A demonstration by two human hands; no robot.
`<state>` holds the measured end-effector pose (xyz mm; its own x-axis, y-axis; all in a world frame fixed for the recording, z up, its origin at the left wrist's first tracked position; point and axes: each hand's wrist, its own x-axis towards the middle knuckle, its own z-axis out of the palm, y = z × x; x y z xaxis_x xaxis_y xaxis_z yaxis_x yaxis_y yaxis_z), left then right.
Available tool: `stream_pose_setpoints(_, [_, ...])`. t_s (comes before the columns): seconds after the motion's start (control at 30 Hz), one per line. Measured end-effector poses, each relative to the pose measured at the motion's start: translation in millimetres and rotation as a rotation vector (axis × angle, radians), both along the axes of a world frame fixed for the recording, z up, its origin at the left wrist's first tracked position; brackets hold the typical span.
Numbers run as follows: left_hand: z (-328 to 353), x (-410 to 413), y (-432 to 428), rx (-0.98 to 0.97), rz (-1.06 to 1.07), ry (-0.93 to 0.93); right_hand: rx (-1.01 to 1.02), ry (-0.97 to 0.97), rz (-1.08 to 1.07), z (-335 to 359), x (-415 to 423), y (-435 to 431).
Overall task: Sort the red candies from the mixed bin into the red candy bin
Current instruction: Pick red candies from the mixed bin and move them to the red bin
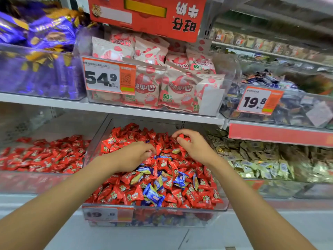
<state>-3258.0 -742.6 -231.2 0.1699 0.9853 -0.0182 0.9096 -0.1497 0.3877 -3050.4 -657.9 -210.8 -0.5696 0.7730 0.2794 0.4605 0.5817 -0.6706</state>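
A clear mixed bin (pixel 155 210) in the middle of the lower shelf holds many red candies (pixel 180 193) with several blue (pixel 153 194) and yellow (pixel 137 178) ones among them. To its left stands the red candy bin (pixel 43 179), filled only with red candies. Both my hands reach into the mixed bin. My left hand (pixel 134 156) rests on the pile with fingers curled into the candies near a blue one. My right hand (pixel 191 144) is farther back, its fingers pinching a red candy (pixel 182 137).
A bin of pale yellow-green candies (pixel 261 165) sits to the right. The shelf above carries purple-wrapped sweets (pixel 41 56), pink-and-white packets (pixel 171 83) with a 54.9 tag, and dark wrapped candies (pixel 281 105) tagged 19.8. A red sign (pixel 147 15) hangs overhead.
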Motion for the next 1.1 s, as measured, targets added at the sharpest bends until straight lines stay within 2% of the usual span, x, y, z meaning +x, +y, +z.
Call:
stream_pose_setpoints(0.13, [-1.1, -1.9, -5.3, -0.027, -0.016, 0.025, -0.013, -0.115, -0.008, -2.6, 18.9, -8.2])
stream_pose_setpoints(0.33, [4.1, -1.0, -7.7, 0.182, 0.052, -0.086, -0.019, -0.298, 0.007, -19.1, 29.1, -20.6])
stream_pose_setpoints(0.4, [5.6, 1.1, -8.5, 0.254, 0.051, -0.147, 0.02, -0.239, -0.009, -17.1, 28.6, -22.0])
stream_pose_setpoints(0.5, [9.5, 12.2, -10.4, 0.285, 0.026, -0.223, 0.021, -0.05, -0.058, -7.3, 32.7, -20.2])
stream_pose_setpoints(0.63, [6.6, 31.3, -4.6, 0.142, -0.03, -0.133, -0.15, 0.119, -0.052, -1.1, 40.2, -17.3])
stream_pose_setpoints(0.77, [-3.3, 34.2, 2.8, 0.023, -0.006, -0.039, -0.13, 0.134, -0.048, 0.1, 41.3, -23.3])
stream_pose_setpoints(0.87, [-6.0, 32.3, 4.3, 0.039, 0.003, -0.033, -0.027, 0.019, -0.076, -0.3, 41.9, -24.0])
stream_pose_setpoints(0.97, [-8.2, 31.6, 4.3, 0.098, -0.001, -0.042, -0.012, -0.137, -0.071, -5.4, 37.5, -25.7])
stream_pose_setpoints(1.1, [-5.3, 27.6, -1.1, 0.199, 0.027, -0.155, 0.016, -0.324, -0.062, -15.6, 27.9, -30.1])
